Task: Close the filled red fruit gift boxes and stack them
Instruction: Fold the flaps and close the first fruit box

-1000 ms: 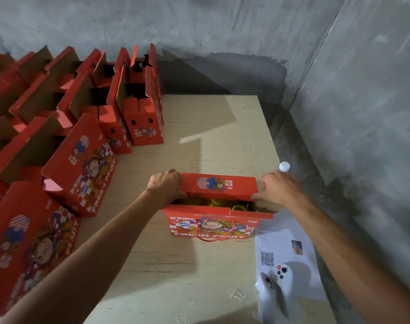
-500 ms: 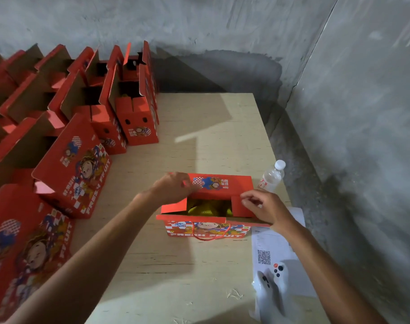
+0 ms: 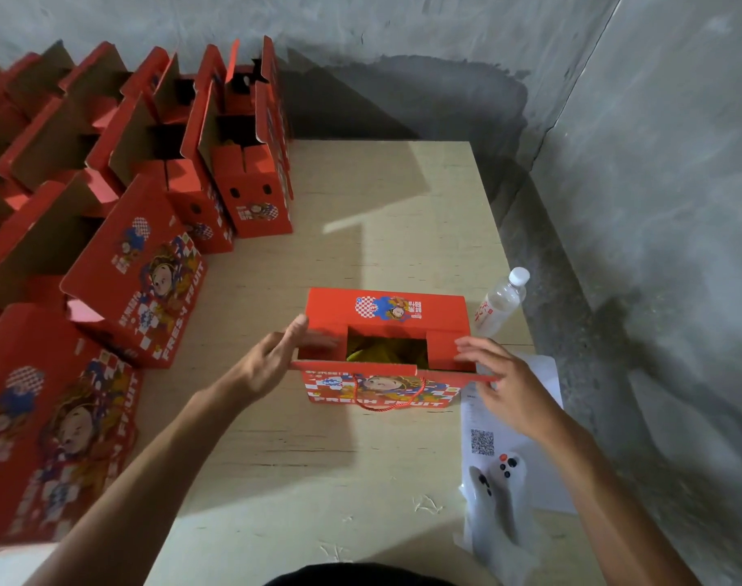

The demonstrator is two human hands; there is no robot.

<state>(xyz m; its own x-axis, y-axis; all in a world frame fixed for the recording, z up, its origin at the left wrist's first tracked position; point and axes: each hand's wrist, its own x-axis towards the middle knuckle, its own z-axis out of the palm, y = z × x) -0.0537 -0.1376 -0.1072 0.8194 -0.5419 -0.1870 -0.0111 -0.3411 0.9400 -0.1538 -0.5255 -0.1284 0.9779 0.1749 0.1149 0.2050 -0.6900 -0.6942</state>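
Observation:
A red fruit gift box with a cartoon print and a red cord handle stands on the pale wooden table in front of me. Both side flaps are folded in and the rear lid flap lies over its back half. Yellow fruit shows through the gap left in the top. My left hand lies at the box's left end with straight fingers against the left flap. My right hand is at the right end, fingers spread over the right flap and front rim.
Several open red gift boxes stand in rows along the left side, and two lie on their sides at the near left. A water bottle, a sheet with a QR code and a white game controller sit at the right edge.
Both side flaps have been folded inward and the rear lid flap has come down over them. My hands moved from the lid's ends to the box's sides. The bottle came into view.

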